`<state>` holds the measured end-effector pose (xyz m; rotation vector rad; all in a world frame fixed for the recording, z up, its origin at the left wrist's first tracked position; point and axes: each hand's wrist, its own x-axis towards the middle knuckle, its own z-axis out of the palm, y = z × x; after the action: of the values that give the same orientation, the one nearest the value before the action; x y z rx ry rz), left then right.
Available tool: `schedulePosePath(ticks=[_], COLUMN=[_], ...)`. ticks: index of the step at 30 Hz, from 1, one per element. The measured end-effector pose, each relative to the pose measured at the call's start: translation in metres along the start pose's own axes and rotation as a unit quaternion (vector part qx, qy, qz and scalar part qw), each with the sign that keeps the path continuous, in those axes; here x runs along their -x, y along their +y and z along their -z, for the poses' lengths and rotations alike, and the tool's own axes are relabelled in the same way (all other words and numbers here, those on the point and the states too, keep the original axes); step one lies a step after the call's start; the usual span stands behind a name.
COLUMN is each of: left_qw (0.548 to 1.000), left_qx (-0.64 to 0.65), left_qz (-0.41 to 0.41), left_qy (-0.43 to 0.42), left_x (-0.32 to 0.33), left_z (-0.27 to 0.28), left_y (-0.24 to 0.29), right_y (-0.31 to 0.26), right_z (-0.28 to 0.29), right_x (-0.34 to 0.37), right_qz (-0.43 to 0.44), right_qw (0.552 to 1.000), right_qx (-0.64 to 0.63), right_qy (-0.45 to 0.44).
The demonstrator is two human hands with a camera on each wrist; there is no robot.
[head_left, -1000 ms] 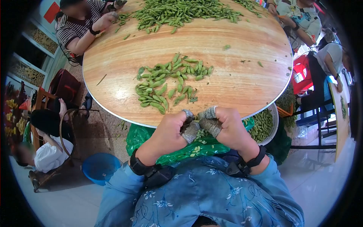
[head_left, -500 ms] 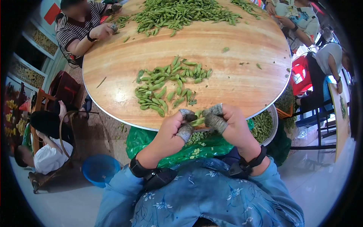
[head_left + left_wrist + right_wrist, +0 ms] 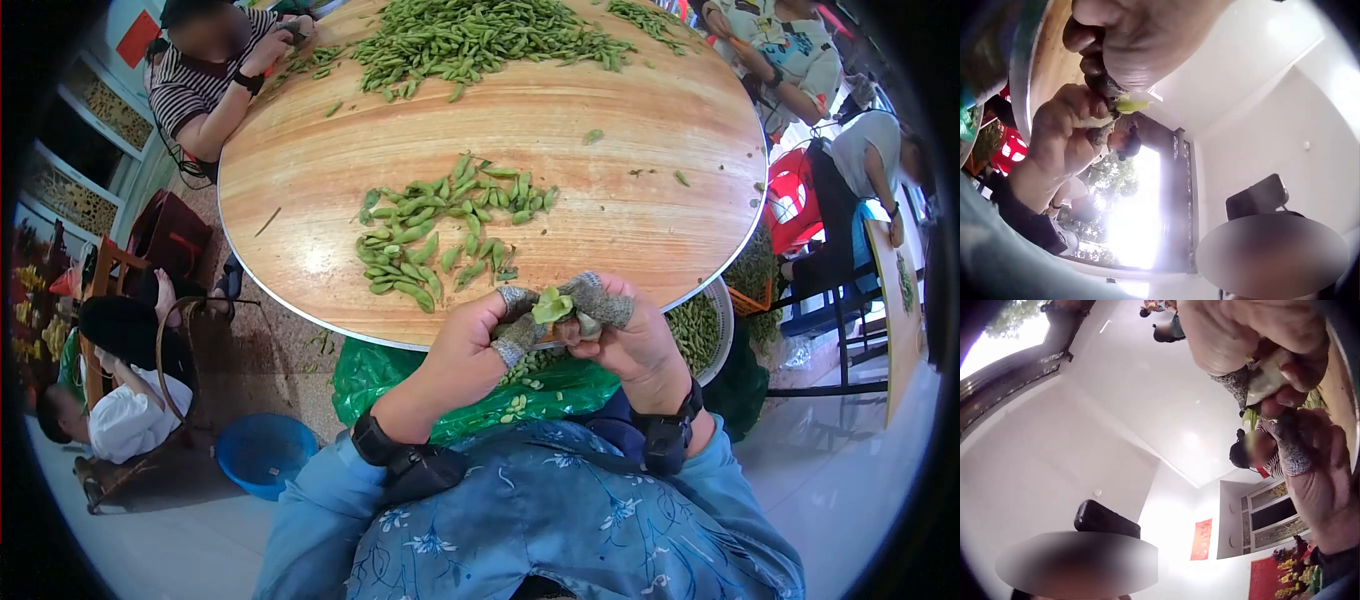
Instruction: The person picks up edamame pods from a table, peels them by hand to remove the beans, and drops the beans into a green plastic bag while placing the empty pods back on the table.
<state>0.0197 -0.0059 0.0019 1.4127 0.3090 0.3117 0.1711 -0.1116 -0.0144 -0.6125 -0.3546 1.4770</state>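
Note:
An edamame pod [image 3: 551,306], split open and light green, is between my two hands just past the near table edge in the head view. My left hand [image 3: 468,335] pinches it from the left, with grey knitted covers on thumb and forefinger. My right hand [image 3: 630,330] grips it from the other side, wearing the same covers. In the right wrist view a pale, whitish-green piece [image 3: 1267,378] lies within the curled right fingers. Loose edamame pods [image 3: 410,230] are spread on the wooden table [image 3: 620,230]. Shelled beans [image 3: 518,403] lie on green plastic [image 3: 375,385] below my hands.
A large pod heap [image 3: 480,45] covers the far table side. A white basket [image 3: 722,335] of beans stands right, a blue basin [image 3: 265,455] on the floor left. People sit at the far left and far right; a red chair [image 3: 795,205] is at right.
The pod between the hands, closed half a second ago, now shows split open. My right hand has turned palm inward, and both hands have shifted slightly right.

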Motion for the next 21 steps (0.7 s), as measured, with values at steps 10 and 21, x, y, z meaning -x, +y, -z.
schedulePosePath(ticks=[10,21], left_qw=[0.958,0.966], left_qx=[-0.264,-0.245], left_qz=[-0.036,-0.073], left_qy=[0.107,0.04], left_x=[0.002,0.005], left_z=[0.006,0.006], left_y=[0.007,0.009], right_y=[-0.014,0.005], right_z=[-0.011,-0.018], right_x=[0.006,0.003], right_qz=[0.231,0.118], right_qw=[0.826,0.938], right_qx=[0.467,0.326], right_qy=[0.217,0.022])
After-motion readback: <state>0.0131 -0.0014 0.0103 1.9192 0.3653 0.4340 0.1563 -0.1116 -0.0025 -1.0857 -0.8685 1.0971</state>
